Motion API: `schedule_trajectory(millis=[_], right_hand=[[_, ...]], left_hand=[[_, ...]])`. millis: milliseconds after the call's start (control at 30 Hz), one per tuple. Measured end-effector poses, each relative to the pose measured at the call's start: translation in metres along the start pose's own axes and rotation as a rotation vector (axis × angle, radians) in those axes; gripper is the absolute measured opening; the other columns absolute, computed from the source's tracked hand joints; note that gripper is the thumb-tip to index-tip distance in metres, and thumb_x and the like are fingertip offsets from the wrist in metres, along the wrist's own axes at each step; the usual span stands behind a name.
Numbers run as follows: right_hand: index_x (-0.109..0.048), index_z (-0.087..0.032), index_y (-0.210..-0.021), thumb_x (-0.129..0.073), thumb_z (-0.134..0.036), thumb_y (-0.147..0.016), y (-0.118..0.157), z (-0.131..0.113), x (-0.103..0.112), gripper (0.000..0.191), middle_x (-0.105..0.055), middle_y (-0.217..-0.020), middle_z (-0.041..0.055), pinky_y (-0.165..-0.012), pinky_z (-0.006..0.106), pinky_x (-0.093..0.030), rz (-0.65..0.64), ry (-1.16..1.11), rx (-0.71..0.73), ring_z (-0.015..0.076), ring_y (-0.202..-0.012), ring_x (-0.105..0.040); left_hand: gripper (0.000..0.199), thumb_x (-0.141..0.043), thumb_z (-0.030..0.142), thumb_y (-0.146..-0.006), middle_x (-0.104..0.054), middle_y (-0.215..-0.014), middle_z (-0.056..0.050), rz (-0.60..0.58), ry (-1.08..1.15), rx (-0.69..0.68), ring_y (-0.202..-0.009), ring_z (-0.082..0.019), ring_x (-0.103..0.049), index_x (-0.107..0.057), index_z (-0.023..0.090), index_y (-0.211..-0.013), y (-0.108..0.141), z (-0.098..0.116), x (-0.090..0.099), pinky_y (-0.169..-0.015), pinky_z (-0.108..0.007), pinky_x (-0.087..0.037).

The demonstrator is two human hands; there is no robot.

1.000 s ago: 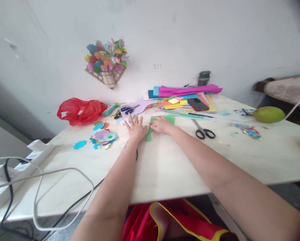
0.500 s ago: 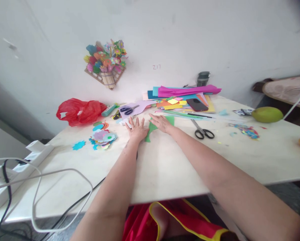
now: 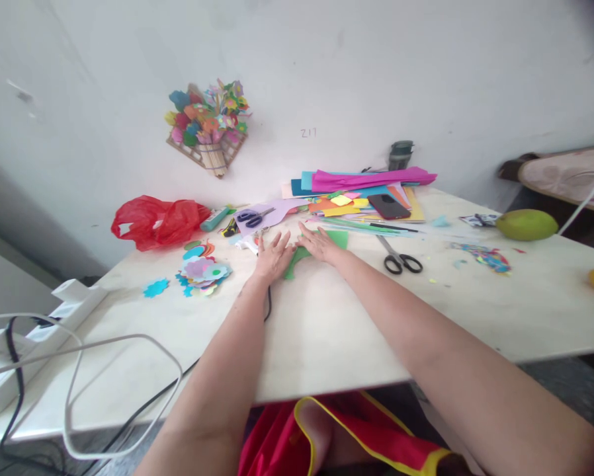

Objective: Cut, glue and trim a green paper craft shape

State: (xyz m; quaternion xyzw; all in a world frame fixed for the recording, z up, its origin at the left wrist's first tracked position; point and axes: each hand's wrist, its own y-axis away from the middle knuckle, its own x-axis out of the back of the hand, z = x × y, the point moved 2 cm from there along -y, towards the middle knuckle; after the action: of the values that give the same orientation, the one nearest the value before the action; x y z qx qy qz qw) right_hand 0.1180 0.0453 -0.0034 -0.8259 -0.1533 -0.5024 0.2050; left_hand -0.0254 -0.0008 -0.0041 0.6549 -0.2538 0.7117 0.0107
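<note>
A green paper sheet [image 3: 339, 239] with a curved cut-out lies on the table in front of me. My right hand [image 3: 323, 247] rests flat on it, fingers stretched forward. At the sheet's left edge is my left hand [image 3: 273, 258], fingers extended and spread, its tips close to those of the right. Just beyond the left hand sits a white object, perhaps a glue gun [image 3: 246, 243], partly hidden; a black cord [image 3: 269, 303] shows beside the wrist. Black-handled scissors [image 3: 400, 259] lie to the right of my right hand.
Paper flowers [image 3: 204, 270] are piled at left, near a red plastic bag [image 3: 161, 221] and a power strip [image 3: 53, 337]. Coloured sheets [image 3: 371, 180], a phone [image 3: 389, 206] and dark scissors [image 3: 252, 217] lie at the back. A green mango [image 3: 526, 225] and paper scraps [image 3: 485, 256] are right.
My left hand has turned and shifted slightly, its fingers now pointing more to the right, toward the right hand. The right hand stays on the green sheet, almost unmoved.
</note>
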Motion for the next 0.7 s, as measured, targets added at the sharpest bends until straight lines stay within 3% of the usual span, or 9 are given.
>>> schedule_trajectory(millis=[133,267,333,400,500,600,700], right_hand=[[-0.010,-0.008,-0.145,-0.019,-0.036,-0.094,0.004,-0.006,0.001,0.059,-0.040,-0.140,0.0116,-0.110,0.038,0.000,0.011,0.107,-0.003,0.0152,-0.136,-0.023],[-0.013,-0.006,-0.145,-0.024,-0.032,-0.094,0.006,-0.011,0.000,0.058,-0.039,-0.140,0.0136,-0.110,0.037,0.003,0.079,0.176,0.053,0.0163,-0.133,-0.029],[-0.011,-0.008,-0.145,-0.023,-0.033,-0.094,0.005,-0.007,-0.002,0.059,-0.047,-0.134,0.0124,-0.110,0.039,-0.003,0.075,0.073,0.023,0.0168,-0.132,-0.031],[-0.006,-0.012,-0.146,-0.017,-0.035,-0.095,0.002,0.003,-0.005,0.058,-0.057,-0.125,0.0096,-0.108,0.040,-0.016,0.063,-0.123,-0.062,0.0168,-0.130,-0.036],[0.001,-0.021,-0.146,-0.006,-0.032,-0.095,-0.002,0.017,-0.006,0.053,-0.053,-0.130,0.0062,-0.103,0.039,-0.028,0.158,-0.313,-0.114,0.0168,-0.118,-0.050],[0.001,-0.023,-0.146,-0.009,-0.037,-0.095,-0.002,0.023,-0.007,0.054,-0.057,-0.126,0.0037,-0.101,0.039,-0.030,0.153,-0.315,-0.115,0.0182,-0.115,-0.053],[0.000,-0.020,-0.146,-0.012,-0.042,-0.095,0.003,0.021,-0.006,0.057,-0.063,-0.116,0.0021,-0.100,0.035,-0.032,0.090,-0.255,-0.109,0.0185,-0.121,-0.047]], left_hand=[[0.038,-0.032,0.026,-0.091,-0.045,-0.138,-0.003,0.031,-0.010,-0.059,-0.131,-0.021,-0.035,-0.051,0.030,-0.123,0.002,0.004,0.002,-0.108,-0.056,0.004],[0.047,-0.027,0.030,-0.091,-0.047,-0.135,-0.010,0.077,-0.033,-0.090,-0.127,-0.020,-0.040,-0.038,0.019,-0.136,0.004,0.010,0.006,-0.110,-0.051,0.008],[0.049,-0.026,0.031,-0.092,-0.047,-0.136,-0.011,0.078,-0.043,-0.104,-0.127,-0.021,-0.041,-0.035,0.016,-0.137,0.007,0.012,0.006,-0.110,-0.050,0.008],[0.049,-0.026,0.031,-0.092,-0.044,-0.137,-0.012,0.057,-0.038,-0.088,-0.126,-0.020,-0.041,-0.034,0.017,-0.138,0.009,0.010,0.003,-0.110,-0.051,0.007],[0.044,-0.024,0.026,-0.093,-0.030,-0.146,-0.010,0.004,-0.025,-0.050,-0.125,-0.020,-0.043,-0.043,0.023,-0.132,0.013,0.001,-0.008,-0.109,-0.054,0.002],[0.043,-0.023,0.026,-0.093,-0.023,-0.149,-0.008,0.030,-0.012,-0.062,-0.124,-0.020,-0.044,-0.049,0.025,-0.127,0.014,-0.006,-0.017,-0.109,-0.052,0.002],[0.043,-0.022,0.028,-0.094,-0.029,-0.147,-0.006,0.070,0.040,-0.035,-0.123,-0.019,-0.045,-0.049,0.027,-0.127,0.012,-0.008,-0.018,-0.109,-0.052,0.000]])
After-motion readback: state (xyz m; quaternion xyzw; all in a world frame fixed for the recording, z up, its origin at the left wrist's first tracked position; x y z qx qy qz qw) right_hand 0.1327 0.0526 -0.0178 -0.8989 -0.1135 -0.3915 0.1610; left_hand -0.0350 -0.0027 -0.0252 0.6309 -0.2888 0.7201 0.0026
